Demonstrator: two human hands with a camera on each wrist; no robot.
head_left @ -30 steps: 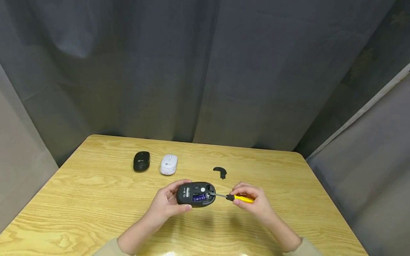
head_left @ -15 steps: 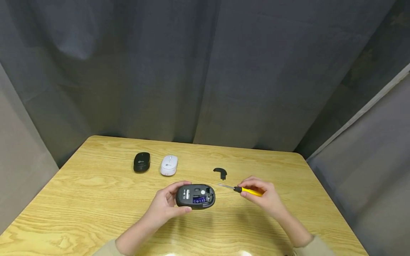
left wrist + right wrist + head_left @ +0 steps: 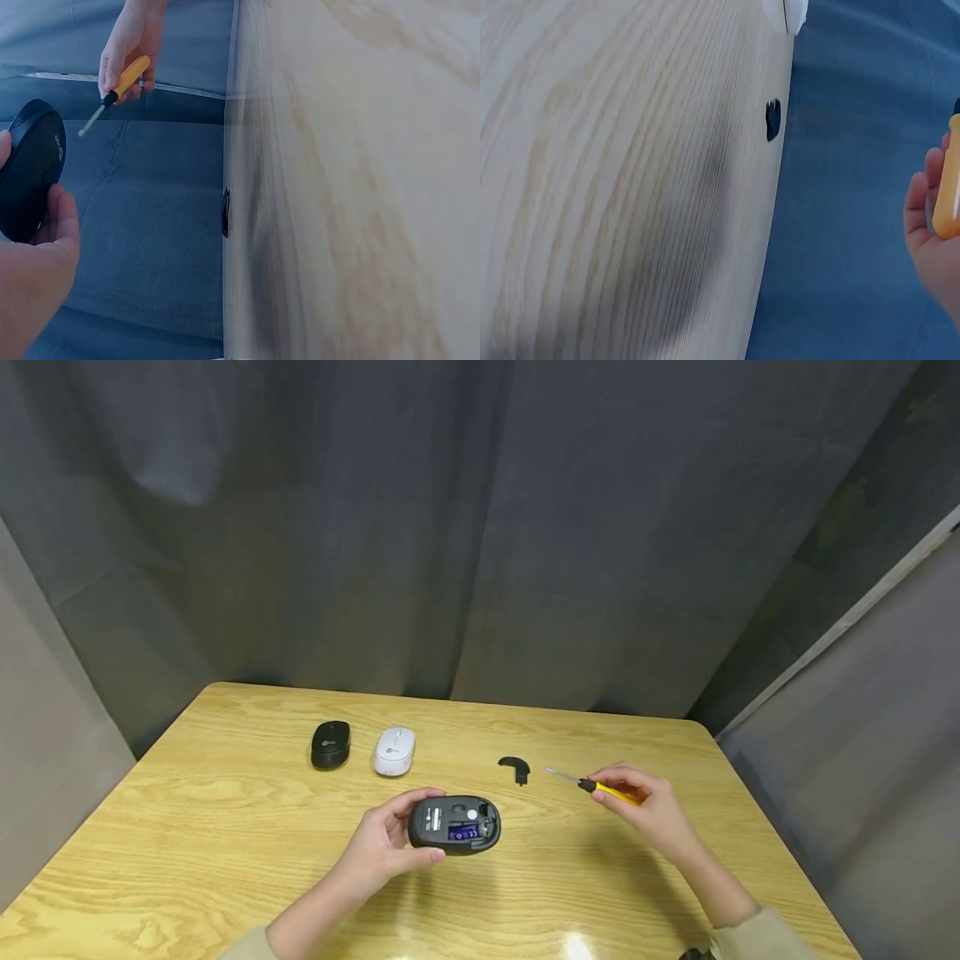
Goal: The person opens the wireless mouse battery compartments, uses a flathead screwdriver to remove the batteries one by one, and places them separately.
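My left hand point(image 3: 381, 842) grips a black computer mouse point(image 3: 442, 817) by its rounded end, underside facing up. Its battery bay lies uncovered, and a purple battery point(image 3: 463, 832) sits inside. Off to the right, my right hand point(image 3: 645, 803) holds a screwdriver point(image 3: 617, 792) with a yellow handle and black collar, its metal shaft pointing left, apart from the mouse. The left wrist view shows the mouse point(image 3: 34, 169) and the screwdriver point(image 3: 129, 79) both raised off the table. A black curved battery cover point(image 3: 514, 767) with a tab lies on the table beyond the two hands.
Toward the back left of the wooden table point(image 3: 247, 793) stand a second black mouse point(image 3: 331, 744) and a white mouse point(image 3: 394, 751), both upright. Dark grey curtains point(image 3: 480, 543) hang behind the table, with lighter panels at either side.
The screwdriver tip has come out of the battery bay. My right hand has carried the screwdriver right and away from the mouse, while my left hand keeps holding the mouse nearly in place.
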